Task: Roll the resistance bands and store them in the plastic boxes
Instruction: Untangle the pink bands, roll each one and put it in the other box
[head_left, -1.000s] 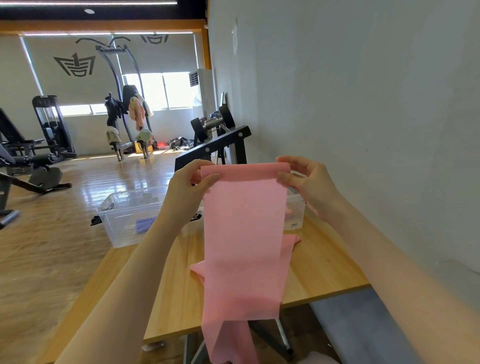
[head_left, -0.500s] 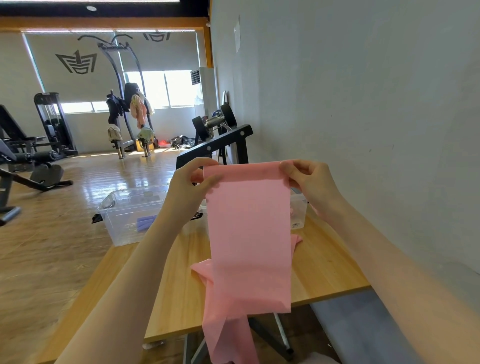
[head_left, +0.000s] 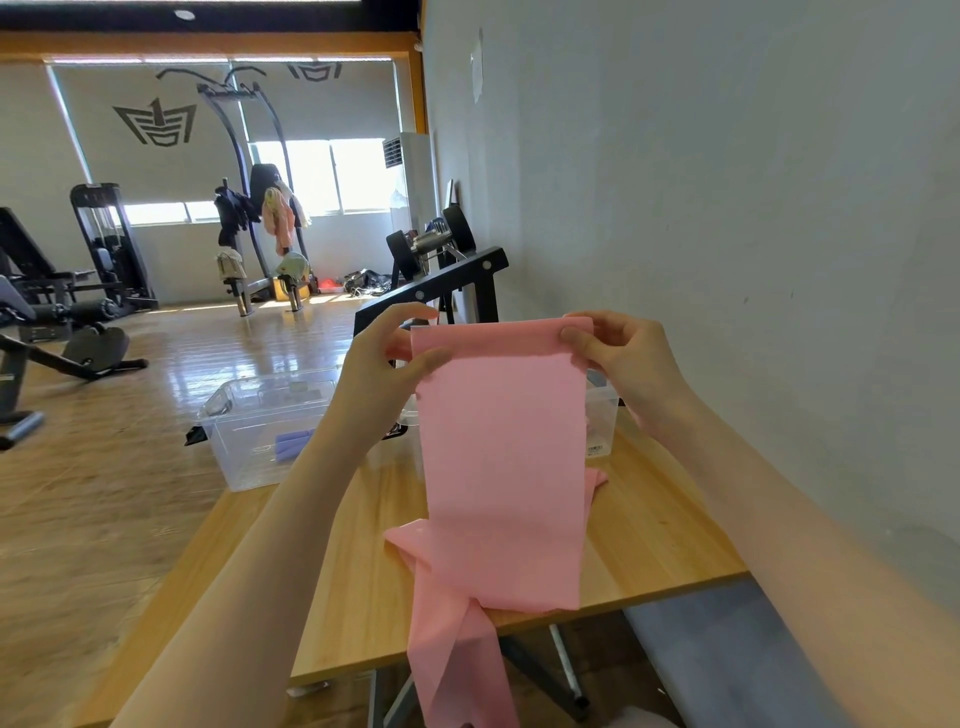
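Left hand (head_left: 387, 364) pinches the top left corner of the flat pink rubber resistance band (head_left: 501, 457), thumb in front, fingers curled behind. Right hand (head_left: 621, 358) pinches the top right corner the same way. Band held up in the air above the light wooden table (head_left: 665, 525), top edge level and turned over into a narrow fold. Band hangs as a flat sheet; lower length lies bunched on the tabletop and trails over the near edge. Clear plastic box (head_left: 244, 431) on the far left of the table holds a purple roll (head_left: 293, 444). Second clear plastic box (head_left: 602, 415) stands behind the band, mostly hidden; contents cannot be told
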